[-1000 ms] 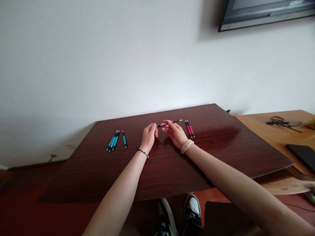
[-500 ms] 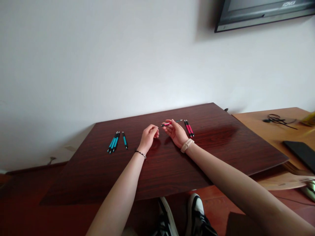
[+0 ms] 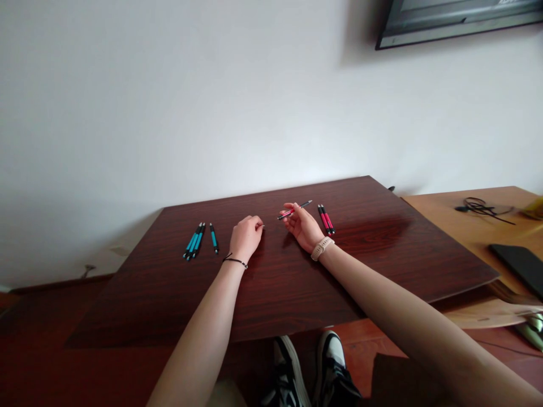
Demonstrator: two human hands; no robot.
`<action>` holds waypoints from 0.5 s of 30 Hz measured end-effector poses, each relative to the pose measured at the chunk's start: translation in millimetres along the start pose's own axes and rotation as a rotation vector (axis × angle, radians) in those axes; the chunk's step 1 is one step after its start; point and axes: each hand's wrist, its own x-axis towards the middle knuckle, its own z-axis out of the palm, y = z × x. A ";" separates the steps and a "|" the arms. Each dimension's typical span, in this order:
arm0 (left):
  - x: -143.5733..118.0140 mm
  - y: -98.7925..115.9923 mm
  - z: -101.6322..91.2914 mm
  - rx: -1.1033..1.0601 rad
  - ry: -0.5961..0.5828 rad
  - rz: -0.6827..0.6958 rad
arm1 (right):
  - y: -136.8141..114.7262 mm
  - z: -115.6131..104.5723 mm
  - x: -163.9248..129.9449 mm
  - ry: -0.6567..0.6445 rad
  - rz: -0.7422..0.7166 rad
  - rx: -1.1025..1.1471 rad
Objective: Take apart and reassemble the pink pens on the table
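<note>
My right hand (image 3: 303,226) is palm up over the dark table and pinches a red and black pen (image 3: 286,214) between thumb and fingers. The pen's tip slants up to the right. My left hand (image 3: 246,237) is closed, back upward, low over the table to the left. A tiny pale end shows at its fingertips, too small to name. Two red pens (image 3: 326,219) lie side by side just right of my right hand. Left of my left hand lie a group of blue pens (image 3: 194,243) and one separate blue pen (image 3: 214,238).
The dark wooden table (image 3: 280,305) stands against a white wall. A lighter wooden table (image 3: 445,217) adjoins it on the right, with a black cable (image 3: 483,208) and a flat black object (image 3: 520,263). A screen (image 3: 458,22) hangs above right.
My left hand has moved left, away from my right hand, and turned its back upward. The red pen in my right hand now tilts more steeply.
</note>
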 end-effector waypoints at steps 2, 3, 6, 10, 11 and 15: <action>-0.3 -3.5 -6.8 0.075 -0.024 0.003 | -0.1 0.5 0.2 0.004 0.007 0.001; -0.7 -4.2 -9.1 0.099 -0.037 0.002 | -0.1 0.8 0.3 0.005 0.011 -0.003; -2.3 -1.4 -10.8 0.134 -0.070 0.004 | 0.2 0.9 0.3 -0.011 0.023 -0.033; -2.2 9.0 -5.7 0.147 -0.074 0.031 | 2.2 -0.7 0.6 -0.032 0.024 -0.079; -1.9 11.2 -4.3 0.145 -0.063 0.042 | 3.1 -1.1 0.8 -0.035 0.024 -0.097; -1.3 15.4 0.7 0.108 -0.036 0.075 | 9.0 -1.3 2.1 -0.051 -0.022 -0.237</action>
